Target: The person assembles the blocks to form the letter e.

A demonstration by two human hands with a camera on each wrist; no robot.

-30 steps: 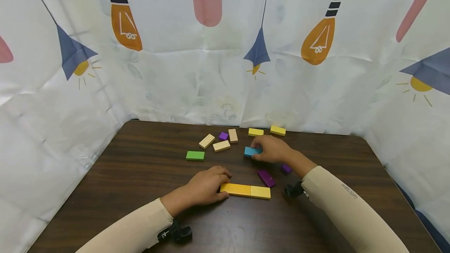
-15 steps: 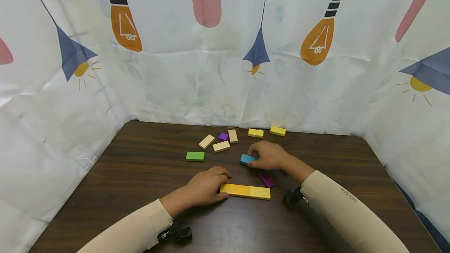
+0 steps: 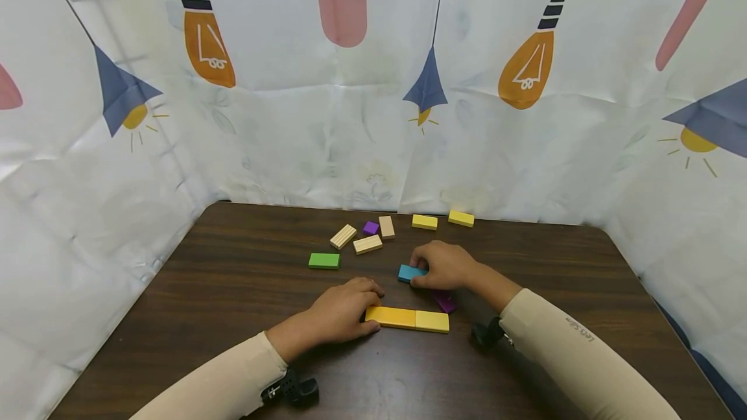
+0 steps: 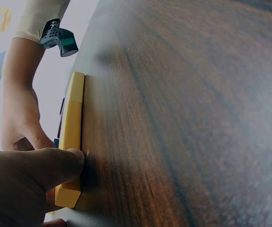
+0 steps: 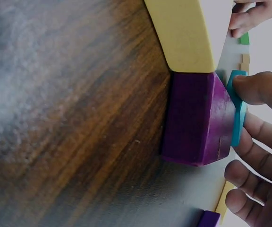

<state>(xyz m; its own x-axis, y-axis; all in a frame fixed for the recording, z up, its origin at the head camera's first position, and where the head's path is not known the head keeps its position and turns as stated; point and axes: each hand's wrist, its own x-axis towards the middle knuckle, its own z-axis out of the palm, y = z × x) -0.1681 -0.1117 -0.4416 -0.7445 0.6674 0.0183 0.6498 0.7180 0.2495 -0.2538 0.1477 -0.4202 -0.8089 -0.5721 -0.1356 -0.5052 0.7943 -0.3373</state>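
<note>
With thumb and fingers my left hand (image 3: 341, 311) grips the left end of an orange block (image 3: 398, 317). End to end with that lies a pale yellow block (image 3: 432, 321). In the left wrist view my thumb (image 4: 63, 165) presses the near long side of the orange block (image 4: 71, 125). My right hand (image 3: 445, 266) pinches a blue block (image 3: 410, 272) beyond this row. In the right wrist view the blue block (image 5: 238, 113) sits between thumb and fingers. A dark purple block (image 3: 446, 302) lies just behind the pale yellow one, partly covered by my right hand in the head view.
A green block (image 3: 323, 261) lies left of the middle. Farther back are several natural wood blocks (image 3: 367, 244) and a small purple block (image 3: 370, 228). Two yellow blocks (image 3: 425, 222) stand near the table's back edge, before a printed curtain (image 3: 280, 148).
My right hand has drawn the blue block toward me and slightly left, most of it in the first half second. The left hand stays on the orange block.
</note>
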